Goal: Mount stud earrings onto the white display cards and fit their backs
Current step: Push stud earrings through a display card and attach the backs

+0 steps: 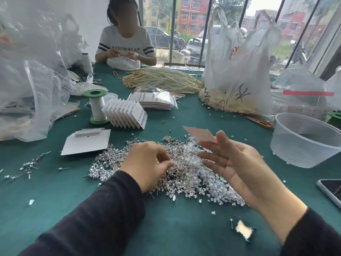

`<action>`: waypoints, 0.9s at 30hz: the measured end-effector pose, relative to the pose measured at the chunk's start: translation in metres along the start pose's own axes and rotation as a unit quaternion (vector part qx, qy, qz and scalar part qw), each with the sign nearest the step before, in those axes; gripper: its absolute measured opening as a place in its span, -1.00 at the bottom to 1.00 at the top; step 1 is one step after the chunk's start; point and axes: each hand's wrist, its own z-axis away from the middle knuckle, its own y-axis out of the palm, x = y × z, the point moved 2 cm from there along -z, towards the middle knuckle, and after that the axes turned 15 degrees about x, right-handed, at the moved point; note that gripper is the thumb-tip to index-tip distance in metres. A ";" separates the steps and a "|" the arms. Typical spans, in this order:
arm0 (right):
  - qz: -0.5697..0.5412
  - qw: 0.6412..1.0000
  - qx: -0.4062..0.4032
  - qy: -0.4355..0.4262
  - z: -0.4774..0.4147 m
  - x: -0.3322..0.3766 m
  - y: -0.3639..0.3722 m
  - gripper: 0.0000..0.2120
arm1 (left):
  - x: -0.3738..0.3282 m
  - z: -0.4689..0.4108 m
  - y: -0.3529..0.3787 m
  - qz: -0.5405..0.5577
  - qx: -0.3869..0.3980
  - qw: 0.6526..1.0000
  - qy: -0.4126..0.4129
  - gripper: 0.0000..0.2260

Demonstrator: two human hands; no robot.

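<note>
Now right fingers [212, 145] pinch a plain white card [200, 134], left fingers [162, 154] pinch glittering studs [193, 172].

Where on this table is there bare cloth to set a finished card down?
Widest bare cloth: near edge, between the left sleeve and right sleeve, below the stud pile. Smaller patch between pile and plastic tub. Crowded: the pile, and beyond it the folded cards, spool and pearl strands.

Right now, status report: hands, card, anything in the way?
Left hand curled into stud pile, grip unclear. Right hand pinches white card, no studs seen on it. Nothing between hands but the pile.
</note>
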 end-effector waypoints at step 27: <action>0.049 0.998 -0.038 -0.004 0.013 -0.006 0.029 -0.79 | -0.006 0.010 -0.027 0.031 -0.140 0.989 0.019 -0.86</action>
